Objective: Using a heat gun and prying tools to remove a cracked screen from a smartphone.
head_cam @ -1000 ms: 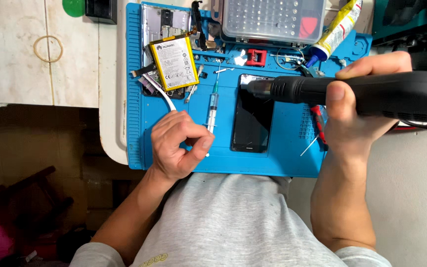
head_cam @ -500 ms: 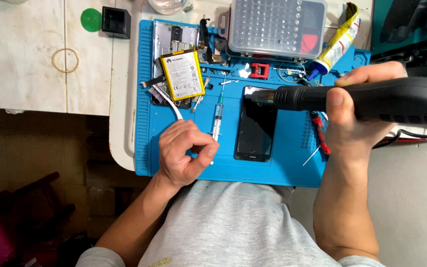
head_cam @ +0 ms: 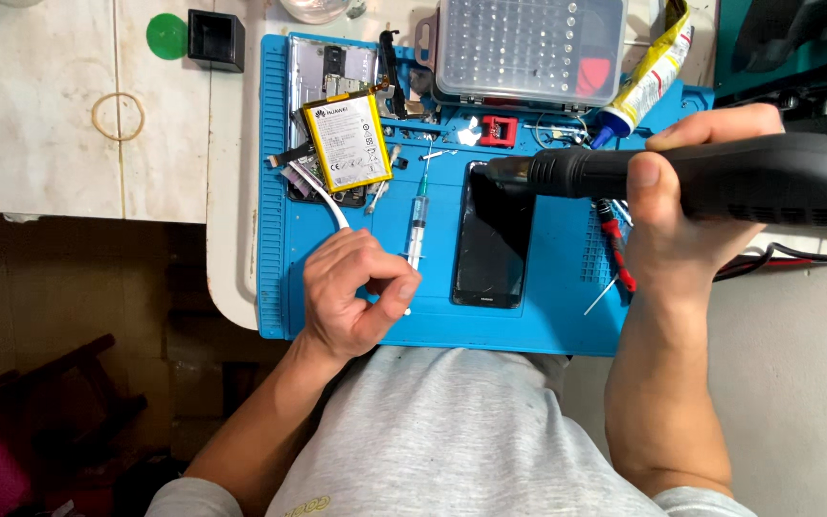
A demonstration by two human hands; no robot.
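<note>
- Left hand (head_cam: 354, 292): curled loosely on the blue mat (head_cam: 279, 191), pinching the plunger end of the slim clear syringe (head_cam: 417, 222).
- Right hand (head_cam: 681, 206): wrapped around the matte black hot-air tool (head_cam: 720, 177); keep its nozzle level over the glossy dark phone (head_cam: 490, 244).
- Farther: flat yellow-edged battery (head_cam: 346, 144), ribbed clear bit case (head_cam: 528, 48).

- A dark phone screen (head_cam: 492, 235) lies flat in the middle of the blue mat (head_cam: 557, 316).
- A yellow-edged white label covers the flat battery (head_cam: 347, 143) at the mat's top left.
- A yellow glue tube (head_cam: 649, 72) lies tilted at the top right.
- A clear plastic box (head_cam: 526, 48) sits at the top.
</note>
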